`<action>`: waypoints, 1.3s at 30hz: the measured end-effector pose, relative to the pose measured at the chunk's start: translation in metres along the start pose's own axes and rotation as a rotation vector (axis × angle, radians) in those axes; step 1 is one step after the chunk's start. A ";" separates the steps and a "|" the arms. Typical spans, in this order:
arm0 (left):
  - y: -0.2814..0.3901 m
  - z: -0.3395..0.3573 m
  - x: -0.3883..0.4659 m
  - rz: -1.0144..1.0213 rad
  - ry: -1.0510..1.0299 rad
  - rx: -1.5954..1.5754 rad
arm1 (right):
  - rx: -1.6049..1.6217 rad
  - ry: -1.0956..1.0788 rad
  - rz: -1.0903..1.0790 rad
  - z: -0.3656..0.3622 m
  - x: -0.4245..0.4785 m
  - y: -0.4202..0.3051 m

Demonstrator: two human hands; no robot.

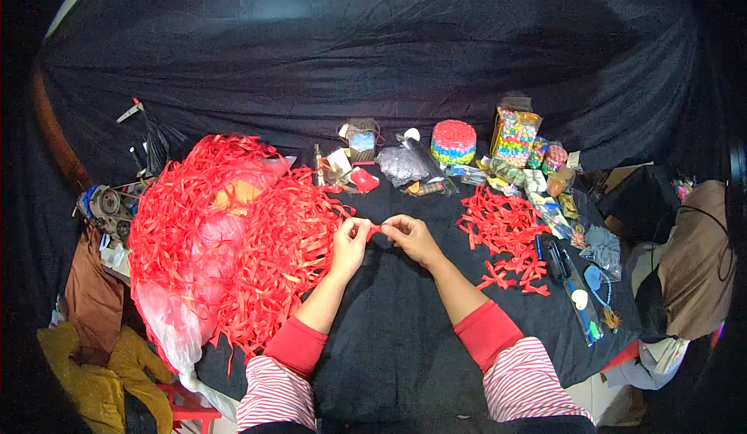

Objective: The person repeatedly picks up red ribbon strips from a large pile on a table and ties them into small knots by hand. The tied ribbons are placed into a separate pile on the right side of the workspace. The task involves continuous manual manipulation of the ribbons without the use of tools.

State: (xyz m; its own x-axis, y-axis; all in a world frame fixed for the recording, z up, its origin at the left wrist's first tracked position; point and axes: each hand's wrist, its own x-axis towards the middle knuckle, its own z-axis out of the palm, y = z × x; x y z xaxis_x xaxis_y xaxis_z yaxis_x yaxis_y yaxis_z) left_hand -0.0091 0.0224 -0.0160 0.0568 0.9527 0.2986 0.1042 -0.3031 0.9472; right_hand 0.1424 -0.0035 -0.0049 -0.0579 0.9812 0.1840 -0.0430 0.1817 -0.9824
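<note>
A short red ribbon [375, 230] is stretched between my two hands above the black cloth. My left hand [351, 246] pinches one end of it between thumb and fingers. At the other end, my right hand [413, 239] grips it the same way. Close by on the left rises a large heap of loose red ribbons [286, 241], lying over and around a clear plastic bag [175, 311]. To the right lies a smaller pile of red ribbon bows [496, 224], a few of them spread toward the front.
Along the back stand a tub of coloured beads [454, 142], a bead-filled box [515, 133] and a grey mesh bundle [402, 165]. Pens [557, 259] and a blue bead string [604, 288] lie at the right. A sewing machine [108, 203] is at far left. Black cloth [397, 340] covers the table.
</note>
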 end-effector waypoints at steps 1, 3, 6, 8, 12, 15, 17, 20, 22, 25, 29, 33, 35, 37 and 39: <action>-0.001 0.000 0.000 0.033 -0.010 0.003 | -0.002 0.005 0.012 0.002 -0.002 -0.004; -0.002 0.001 -0.001 0.100 -0.032 0.008 | -0.010 -0.019 0.004 0.004 -0.004 -0.009; 0.002 0.002 -0.003 0.138 -0.055 0.057 | -0.046 -0.032 0.000 0.002 -0.003 -0.004; 0.002 0.004 -0.003 0.071 -0.048 -0.109 | -0.083 -0.023 -0.005 0.001 -0.001 0.002; 0.008 0.002 -0.003 0.067 -0.124 -0.080 | -0.134 -0.006 -0.030 -0.001 0.001 0.007; 0.008 0.003 -0.003 0.102 -0.084 -0.026 | -0.115 -0.022 -0.043 -0.001 0.002 0.009; 0.008 0.004 -0.005 0.053 -0.080 -0.089 | -0.094 -0.025 -0.014 -0.001 0.001 0.008; 0.006 0.004 -0.007 0.004 -0.056 -0.139 | -0.062 -0.013 0.056 0.000 0.000 0.003; 0.006 0.007 -0.005 -0.004 -0.047 -0.169 | -0.051 0.008 0.055 -0.002 0.002 0.003; 0.006 0.009 -0.007 -0.015 -0.048 -0.199 | -0.054 0.016 0.053 -0.001 -0.001 0.003; 0.003 0.008 -0.007 -0.020 -0.025 -0.153 | -0.076 0.018 0.019 -0.002 0.001 0.007; 0.001 0.009 -0.006 0.010 0.053 -0.158 | -0.056 0.041 0.026 -0.003 0.003 0.008; 0.001 0.008 -0.007 0.011 0.044 -0.147 | -0.037 0.053 0.037 -0.003 0.002 0.007; 0.002 0.009 -0.007 0.012 0.040 -0.187 | -0.037 0.046 0.029 -0.003 0.002 0.007; 0.004 0.012 -0.006 0.008 0.038 -0.276 | -0.033 0.042 0.022 -0.003 0.003 0.008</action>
State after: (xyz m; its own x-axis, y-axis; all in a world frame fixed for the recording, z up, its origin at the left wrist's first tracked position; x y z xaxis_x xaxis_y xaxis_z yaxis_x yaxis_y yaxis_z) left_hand 0.0034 0.0155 -0.0155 0.0184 0.9520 0.3054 -0.1709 -0.2980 0.9392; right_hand 0.1453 0.0009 -0.0124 -0.0163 0.9868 0.1612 -0.0087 0.1611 -0.9869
